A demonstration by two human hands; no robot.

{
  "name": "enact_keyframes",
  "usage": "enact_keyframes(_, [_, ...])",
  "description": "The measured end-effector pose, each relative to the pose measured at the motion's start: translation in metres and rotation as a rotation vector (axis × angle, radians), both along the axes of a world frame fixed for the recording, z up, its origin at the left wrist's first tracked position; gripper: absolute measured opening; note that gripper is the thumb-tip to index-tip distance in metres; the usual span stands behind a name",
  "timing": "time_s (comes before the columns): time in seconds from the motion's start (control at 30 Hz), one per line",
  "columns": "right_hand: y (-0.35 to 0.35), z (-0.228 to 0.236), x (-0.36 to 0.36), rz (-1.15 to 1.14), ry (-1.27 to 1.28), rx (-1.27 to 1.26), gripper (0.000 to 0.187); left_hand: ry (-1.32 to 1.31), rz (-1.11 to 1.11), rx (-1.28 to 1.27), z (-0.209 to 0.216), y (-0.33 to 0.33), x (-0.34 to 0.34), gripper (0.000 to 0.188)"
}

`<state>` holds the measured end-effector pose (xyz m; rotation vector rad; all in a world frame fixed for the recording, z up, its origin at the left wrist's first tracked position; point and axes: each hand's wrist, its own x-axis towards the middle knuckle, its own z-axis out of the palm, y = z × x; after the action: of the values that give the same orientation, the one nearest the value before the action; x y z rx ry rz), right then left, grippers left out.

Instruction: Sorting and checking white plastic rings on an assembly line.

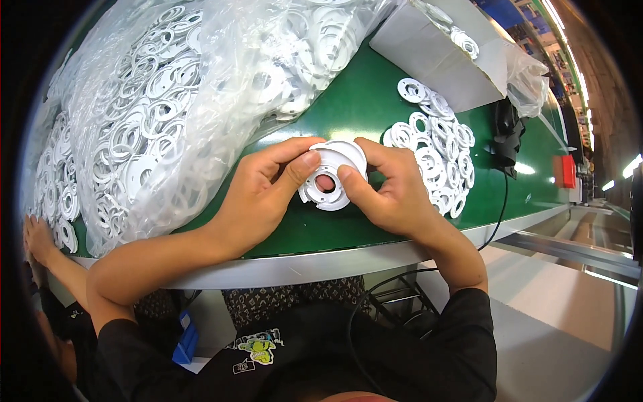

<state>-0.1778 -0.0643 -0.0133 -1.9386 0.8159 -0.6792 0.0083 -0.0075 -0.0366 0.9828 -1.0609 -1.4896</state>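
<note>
Over the green table, my left hand [264, 184] and my right hand [395, 191] grip a round white plastic part [347, 154] between them. It seems to be two pieces laid together: a wider dished piece and a smaller ring-shaped disc [329, 201] with a notched rim. Both thumbs press on the upper face, while the other fingers curl behind, mostly hidden. A fingertip shows through the central hole. Whether the pieces are joined I cannot tell. To the right of my right hand lies a pile of white plastic rings [432, 167].
A large clear plastic bag [221, 120] of white rings covers the table's left side. An open cardboard box [435, 60] with similar parts stands at the back right, near a black object [507, 134] with a cable. Another person's hand [40, 238] rests at the far left.
</note>
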Motion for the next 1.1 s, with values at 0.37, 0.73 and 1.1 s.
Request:
enact_keyframes(0.37, [-0.007, 0.015, -0.002, -0.076, -0.095, 0.478, 0.028, 0.142, 0.046, -0.007, -0.007, -0.002, 0.005, 0.029])
enact_keyframes(0.73, [-0.012, 0.001, -0.003, -0.062, -0.05, -0.142, 0.017, 0.097, -0.027, -0.025, -0.004, 0.0, -0.003, 0.025])
enact_keyframes(1.1, [-0.009, 0.003, -0.003, -0.079, 0.02, -0.003, 0.021, 0.007, -0.046, -0.043, -0.002, 0.003, -0.004, 0.023])
